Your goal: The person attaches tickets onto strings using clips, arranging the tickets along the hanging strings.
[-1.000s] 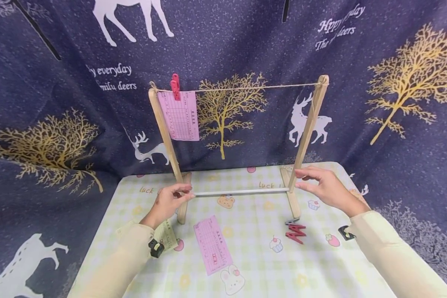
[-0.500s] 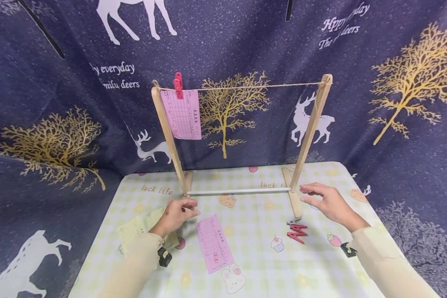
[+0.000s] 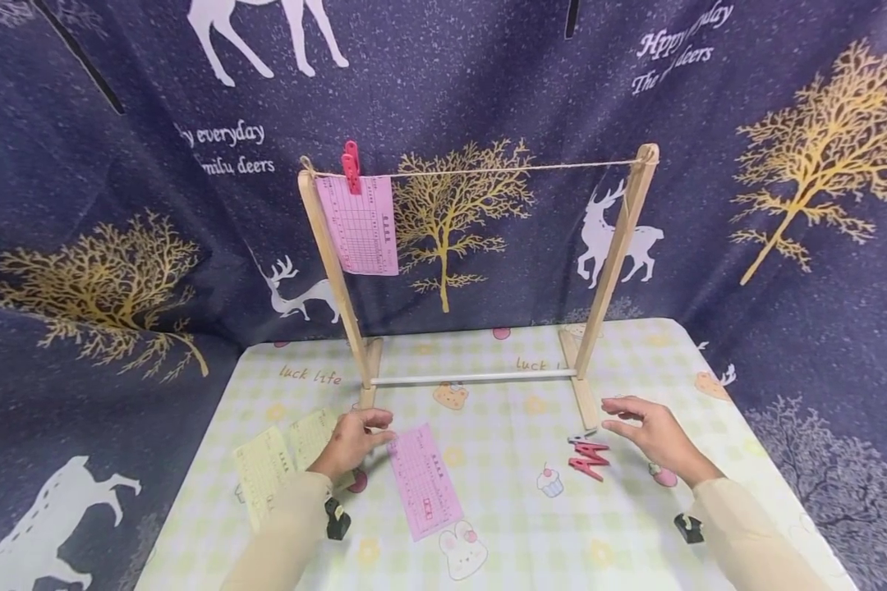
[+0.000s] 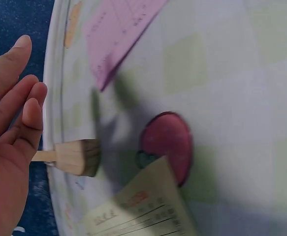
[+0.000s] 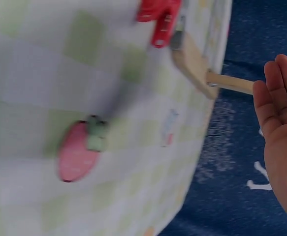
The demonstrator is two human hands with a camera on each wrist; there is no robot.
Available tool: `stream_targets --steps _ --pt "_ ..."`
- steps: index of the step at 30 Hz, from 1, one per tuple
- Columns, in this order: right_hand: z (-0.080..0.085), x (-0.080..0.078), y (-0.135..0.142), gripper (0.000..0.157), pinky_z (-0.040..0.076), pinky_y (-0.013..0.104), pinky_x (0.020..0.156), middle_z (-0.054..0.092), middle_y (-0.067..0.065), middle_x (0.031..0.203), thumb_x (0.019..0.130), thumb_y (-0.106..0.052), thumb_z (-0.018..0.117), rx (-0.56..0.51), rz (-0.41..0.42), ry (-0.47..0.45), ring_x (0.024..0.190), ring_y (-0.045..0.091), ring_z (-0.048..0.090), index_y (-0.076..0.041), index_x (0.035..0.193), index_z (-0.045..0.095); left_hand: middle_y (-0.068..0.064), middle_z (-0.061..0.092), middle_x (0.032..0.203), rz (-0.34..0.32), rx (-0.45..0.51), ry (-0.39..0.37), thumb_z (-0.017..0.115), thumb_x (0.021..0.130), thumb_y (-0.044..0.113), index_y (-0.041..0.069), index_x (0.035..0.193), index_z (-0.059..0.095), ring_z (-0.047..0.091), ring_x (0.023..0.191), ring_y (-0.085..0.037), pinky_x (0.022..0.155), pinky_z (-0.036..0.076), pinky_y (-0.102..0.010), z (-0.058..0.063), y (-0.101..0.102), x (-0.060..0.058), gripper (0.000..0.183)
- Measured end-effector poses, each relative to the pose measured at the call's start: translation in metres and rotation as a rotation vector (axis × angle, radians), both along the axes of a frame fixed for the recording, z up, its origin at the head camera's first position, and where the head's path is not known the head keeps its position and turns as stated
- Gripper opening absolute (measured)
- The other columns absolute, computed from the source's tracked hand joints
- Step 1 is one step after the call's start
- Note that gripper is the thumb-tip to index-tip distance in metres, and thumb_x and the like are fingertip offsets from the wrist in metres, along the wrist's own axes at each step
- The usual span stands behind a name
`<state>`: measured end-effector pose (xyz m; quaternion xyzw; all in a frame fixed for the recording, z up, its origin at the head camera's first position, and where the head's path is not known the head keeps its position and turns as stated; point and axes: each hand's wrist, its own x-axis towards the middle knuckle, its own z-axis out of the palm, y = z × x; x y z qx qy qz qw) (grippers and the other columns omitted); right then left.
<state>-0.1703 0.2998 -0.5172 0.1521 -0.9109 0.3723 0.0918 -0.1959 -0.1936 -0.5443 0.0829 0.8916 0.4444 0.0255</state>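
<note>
My left hand (image 3: pixel 356 442) hovers in front of the left foot of the wooden rack (image 3: pixel 621 254), fingers relaxed and holding nothing. A pink paper slip (image 3: pixel 425 483) lies just right of it, and two yellow slips (image 3: pixel 264 468) lie to its left, partly covered by the arm. My right hand (image 3: pixel 650 428), also relaxed and holding nothing, is in front of the rack's right foot (image 5: pixel 195 64). Beside its fingertips are red clothespins (image 3: pixel 590 461) and a grey clothespin (image 3: pixel 582 438). From the rack's string (image 3: pixel 488 171) hangs another pink slip (image 3: pixel 360 230), held by a red clothespin (image 3: pixel 351 167).
A white rod (image 3: pixel 473 377) joins the rack's two posts low down. The rack stands toward the back of the table (image 3: pixel 517 525), which has a checked cloth. Behind it hangs a dark blue curtain (image 3: pixel 488 90) with printed trees and deer.
Both hands have come away from the rack's lower posts and moved toward the front of the table. The rack stays standing, with the pink slip still hanging on it.
</note>
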Motion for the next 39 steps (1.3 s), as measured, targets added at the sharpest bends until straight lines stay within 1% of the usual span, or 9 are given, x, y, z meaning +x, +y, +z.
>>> stream_targets --steps 3,5,9,13,16,21,26,31,39 --pt "-0.010 0.003 0.003 0.033 0.055 0.048 0.082 0.073 0.015 0.107 0.087 -0.008 0.077 -0.005 -0.012 -0.065 0.098 0.037 0.068 0.004 0.116 0.070 -0.013 0.073 0.108 0.004 0.003 -0.034 0.081 0.082 0.006 -0.001 0.111 0.072 0.069 0.097 -0.026 0.082 0.056 -0.035 -0.008 0.000 0.001 0.031" --pt "-0.016 0.005 0.006 0.034 0.055 0.049 0.082 0.073 0.015 0.108 0.087 -0.009 0.078 0.000 -0.015 -0.097 0.098 0.039 0.068 0.004 0.117 0.069 -0.015 0.072 0.109 0.006 0.008 -0.052 0.081 0.082 0.006 -0.001 0.112 0.072 0.069 0.098 -0.028 0.083 0.057 -0.036 -0.012 0.000 0.002 0.033" --pt "-0.029 0.008 0.011 0.033 0.055 0.047 0.083 0.073 0.015 0.108 0.084 -0.007 0.079 0.016 -0.005 -0.104 0.097 0.037 0.068 0.004 0.114 0.070 -0.014 0.072 0.110 0.012 0.003 -0.080 0.082 0.080 0.008 0.001 0.113 0.071 0.069 0.102 -0.029 0.087 0.056 -0.038 -0.018 0.001 0.002 0.035" --pt "-0.040 0.011 0.014 0.032 0.056 0.041 0.083 0.073 0.015 0.107 0.083 -0.007 0.080 0.019 -0.004 -0.119 0.094 0.034 0.070 0.003 0.111 0.072 -0.009 0.074 0.108 0.005 -0.015 -0.097 0.083 0.079 0.008 0.003 0.112 0.072 0.069 0.102 -0.026 0.089 0.055 -0.039 -0.025 0.001 0.000 0.036" --pt "-0.046 0.013 0.016 0.034 0.056 0.040 0.085 0.072 0.015 0.110 0.084 -0.010 0.080 0.017 -0.008 -0.183 0.096 0.032 0.070 0.003 0.114 0.071 -0.006 0.074 0.105 -0.002 -0.025 -0.095 0.083 0.079 0.007 0.003 0.111 0.072 0.070 0.099 -0.024 0.088 0.055 -0.038 -0.029 0.001 -0.001 0.035" --pt "-0.054 0.015 0.017 0.038 0.054 0.043 0.087 0.070 0.018 0.113 0.083 -0.011 0.081 0.020 -0.016 -0.259 0.101 0.034 0.068 0.004 0.116 0.070 -0.005 0.074 0.099 0.000 -0.080 -0.076 0.083 0.078 0.005 0.003 0.109 0.073 0.067 0.089 -0.018 0.080 0.056 -0.036 -0.033 0.004 -0.002 0.033" --pt "-0.060 0.015 0.017 0.036 0.055 0.042 0.086 0.070 0.017 0.112 0.080 -0.009 0.082 0.041 -0.017 -0.249 0.100 0.034 0.068 0.003 0.113 0.071 -0.003 0.073 0.097 0.020 -0.143 -0.064 0.083 0.077 0.004 0.005 0.106 0.073 0.063 0.086 -0.015 0.078 0.054 -0.036 -0.034 0.007 -0.003 0.031" --pt "-0.064 0.014 0.018 0.036 0.054 0.033 0.082 0.071 0.011 0.106 0.077 -0.010 0.085 0.053 -0.006 -0.201 0.095 0.023 0.066 0.001 0.108 0.073 -0.002 0.072 0.094 0.016 -0.169 -0.063 0.083 0.076 0.002 0.006 0.102 0.072 0.066 0.089 -0.019 0.082 0.054 -0.039 -0.032 0.008 -0.005 0.028" --pt "-0.068 0.014 0.017 0.031 0.051 0.027 0.075 0.068 0.003 0.101 0.077 -0.009 0.085 0.068 0.015 -0.170 0.088 0.010 0.059 0.000 0.105 0.074 0.002 0.068 0.087 0.031 -0.137 -0.150 0.081 0.078 -0.003 0.008 0.098 0.071 0.059 0.083 -0.015 0.076 0.052 -0.035 -0.030 0.010 -0.008 0.024"
